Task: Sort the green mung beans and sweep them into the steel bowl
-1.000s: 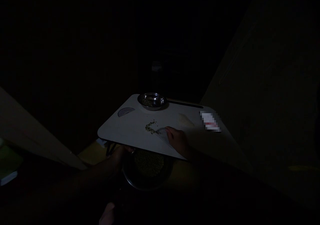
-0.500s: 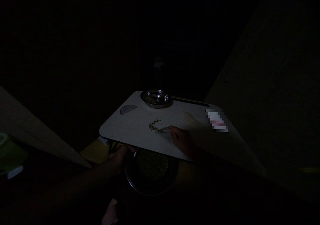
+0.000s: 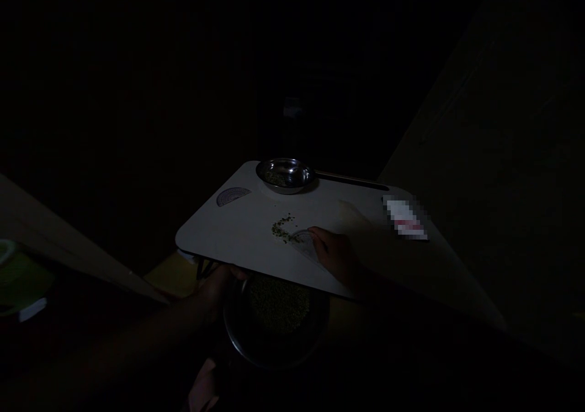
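Note:
In the dim head view, my right hand (image 3: pixel 336 252) rests on a low white table (image 3: pixel 219 235), its fingers closed on what looks like a clear protractor (image 3: pixel 304 240). The protractor's edge touches a small scatter of green beans or grains (image 3: pixel 280 229). Below the near table edge is a wide metal bowl (image 3: pixel 234 340), with many green grains (image 3: pixel 281 308) in it. My left hand (image 3: pixel 217 287) is at this bowl's left rim, fingers closed there and partly lost in shadow under the table edge.
A smaller shiny steel bowl (image 3: pixel 292 188) with some grains stands at the table's far edge. Left of it lies a semicircular protractor shape (image 3: pixel 233 197). A blurred-out flat object (image 3: pixel 406 218) lies at the right. A green object (image 3: pixel 22 281) is at far left.
The view has shifted slightly. My right hand and the protractor stay nearly in place by the scattered grains; the left hand still holds the bowl.

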### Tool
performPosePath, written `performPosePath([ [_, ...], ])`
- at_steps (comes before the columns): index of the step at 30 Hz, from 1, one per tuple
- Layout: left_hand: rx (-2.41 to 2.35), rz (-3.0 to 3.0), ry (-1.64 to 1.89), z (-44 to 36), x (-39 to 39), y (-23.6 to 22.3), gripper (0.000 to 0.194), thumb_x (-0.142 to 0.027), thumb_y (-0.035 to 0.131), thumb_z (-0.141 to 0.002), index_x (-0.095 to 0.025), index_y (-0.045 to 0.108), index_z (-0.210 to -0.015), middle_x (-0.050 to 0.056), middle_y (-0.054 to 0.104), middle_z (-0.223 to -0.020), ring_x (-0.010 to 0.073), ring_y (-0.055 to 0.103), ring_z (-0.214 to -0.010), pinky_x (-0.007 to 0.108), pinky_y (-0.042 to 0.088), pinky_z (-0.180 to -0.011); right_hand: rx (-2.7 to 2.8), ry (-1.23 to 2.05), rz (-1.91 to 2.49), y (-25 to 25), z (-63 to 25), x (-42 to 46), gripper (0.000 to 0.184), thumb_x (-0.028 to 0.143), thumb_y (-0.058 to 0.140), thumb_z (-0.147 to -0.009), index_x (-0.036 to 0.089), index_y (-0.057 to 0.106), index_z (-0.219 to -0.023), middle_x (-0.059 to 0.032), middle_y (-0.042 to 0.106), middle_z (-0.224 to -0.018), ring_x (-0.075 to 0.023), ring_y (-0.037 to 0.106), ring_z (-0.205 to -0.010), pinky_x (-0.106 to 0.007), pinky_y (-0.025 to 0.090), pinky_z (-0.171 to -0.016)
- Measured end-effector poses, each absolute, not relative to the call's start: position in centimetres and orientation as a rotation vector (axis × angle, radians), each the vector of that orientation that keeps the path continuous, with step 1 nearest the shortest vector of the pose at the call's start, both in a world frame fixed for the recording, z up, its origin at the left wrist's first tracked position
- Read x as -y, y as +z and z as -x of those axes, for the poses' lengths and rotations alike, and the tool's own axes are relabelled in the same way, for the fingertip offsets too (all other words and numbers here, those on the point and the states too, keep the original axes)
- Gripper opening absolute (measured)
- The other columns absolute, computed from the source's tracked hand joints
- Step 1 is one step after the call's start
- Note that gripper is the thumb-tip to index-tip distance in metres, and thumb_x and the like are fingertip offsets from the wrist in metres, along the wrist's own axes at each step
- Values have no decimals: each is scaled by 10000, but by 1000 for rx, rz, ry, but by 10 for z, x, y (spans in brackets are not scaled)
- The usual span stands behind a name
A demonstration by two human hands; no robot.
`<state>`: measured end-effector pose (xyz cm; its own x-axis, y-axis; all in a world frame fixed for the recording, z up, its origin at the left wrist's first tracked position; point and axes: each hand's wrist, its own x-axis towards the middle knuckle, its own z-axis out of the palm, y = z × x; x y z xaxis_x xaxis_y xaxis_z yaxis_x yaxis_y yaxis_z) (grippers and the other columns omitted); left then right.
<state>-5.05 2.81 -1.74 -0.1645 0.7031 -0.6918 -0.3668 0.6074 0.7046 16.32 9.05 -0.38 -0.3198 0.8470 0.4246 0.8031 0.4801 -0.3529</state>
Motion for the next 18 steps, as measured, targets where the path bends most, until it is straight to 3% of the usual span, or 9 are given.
performPosePath([
  [18, -1484, -304, 1000, 53, -29, -21, 116, -132, 538, -431, -147, 528, -547, 16, 539, -492, 178, 502, -462, 332, 407, -482, 2165, 152, 1278, -6, -158, -95, 297, 275, 297, -752, 187, 539, -901, -30, 594, -842, -117, 538, -734, -198, 384, -654],
])
